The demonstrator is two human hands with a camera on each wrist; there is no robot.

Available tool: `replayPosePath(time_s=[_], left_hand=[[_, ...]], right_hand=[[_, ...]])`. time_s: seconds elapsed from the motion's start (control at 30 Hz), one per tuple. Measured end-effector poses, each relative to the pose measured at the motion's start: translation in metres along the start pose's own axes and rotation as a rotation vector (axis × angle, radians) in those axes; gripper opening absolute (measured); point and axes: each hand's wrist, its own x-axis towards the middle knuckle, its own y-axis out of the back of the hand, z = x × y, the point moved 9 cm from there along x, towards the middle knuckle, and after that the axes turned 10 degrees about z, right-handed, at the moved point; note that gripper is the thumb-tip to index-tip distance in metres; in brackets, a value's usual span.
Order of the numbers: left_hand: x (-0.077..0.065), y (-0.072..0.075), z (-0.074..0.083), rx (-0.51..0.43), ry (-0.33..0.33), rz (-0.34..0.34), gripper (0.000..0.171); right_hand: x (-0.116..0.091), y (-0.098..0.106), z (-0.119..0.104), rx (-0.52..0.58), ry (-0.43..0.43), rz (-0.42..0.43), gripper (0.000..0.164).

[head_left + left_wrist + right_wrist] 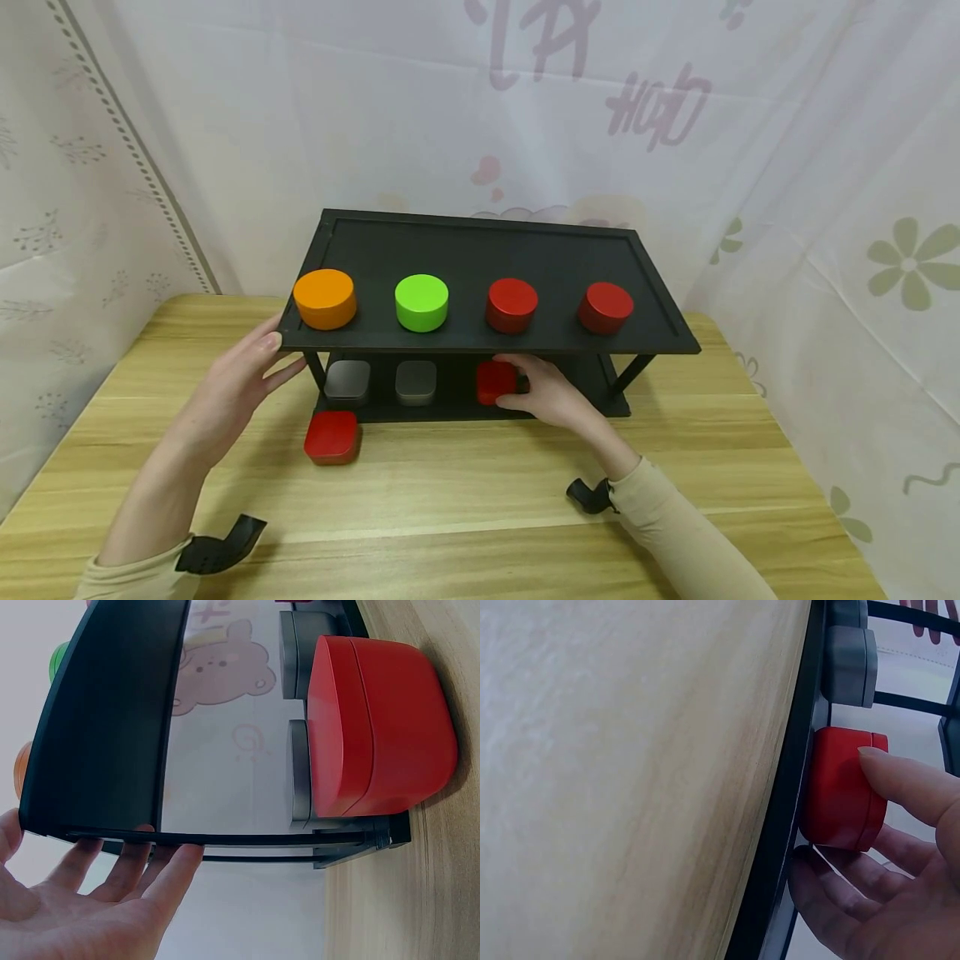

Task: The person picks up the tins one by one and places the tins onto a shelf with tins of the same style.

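A black two-tier shelf [480,250] stands on the wooden table. My left hand [236,379] grips the upper tier's left front corner, thumb at the front and the other fingers along the side edge, as the left wrist view shows. On the lower tier, my right hand [551,396] holds a red square tin [495,382] between its thumb and fingers. In the right wrist view the tin [844,787] sits upright on the tier, close to its front edge. Two grey tins [347,382] stand to its left on that tier.
Orange [325,299], green [422,303] and two red round tins [512,306] line the upper tier's front. Another red square tin [332,437] stands on the table [450,517] before the shelf's left end. Behind hangs a printed white cloth [300,125].
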Motion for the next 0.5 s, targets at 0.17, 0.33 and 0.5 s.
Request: replayPosePath(time_s=[0.17,0.33,0.5], left_hand=[[0.0003,-0.0005,0.0009,-0.007,0.006,-0.002,0.046],[0.0001,-0.0006,0.0011,-0.002,0.008,-0.001,0.046],[0.0001,-0.0013,0.0011,-0.007,0.000,-0.008,0.046]], right_hand=[[-0.0007,0.0003,-0.0008,0.002,-0.004,0.004,0.062],[-0.0010,0.0004,-0.0002,0.004,-0.013,0.008,0.064],[-0.0013,0.0009,-0.0003,0.008,-0.005,0.012,0.065]])
